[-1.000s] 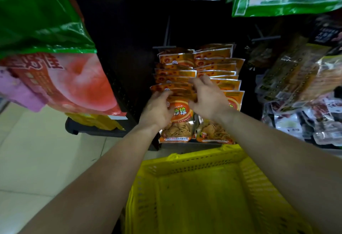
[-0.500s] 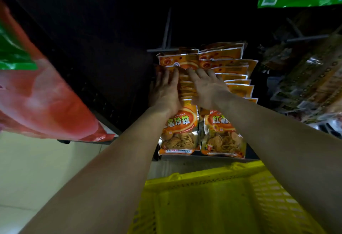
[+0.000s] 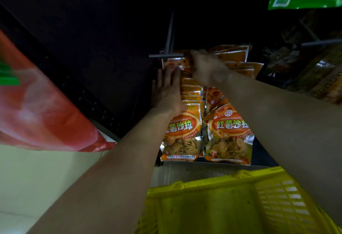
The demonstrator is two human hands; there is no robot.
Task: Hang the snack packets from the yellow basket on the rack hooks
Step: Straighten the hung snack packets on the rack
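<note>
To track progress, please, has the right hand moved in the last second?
Yes: the right hand moved up the row, from the front packet toward the hook bar.

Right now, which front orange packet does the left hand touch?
The left front packet: the left hand rests on its top; the right front packet is clear of it.

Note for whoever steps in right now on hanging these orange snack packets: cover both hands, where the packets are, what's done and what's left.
Left hand: open, flat against the left row of orange packets.
Right hand: at the packet tops by the grey hook; blurred, grip unclear.
Done: two rows of packets hang there; the visible part of the yellow basket shows no packets.
Left: probably settle the rows, then check the rest of the basket.
</note>
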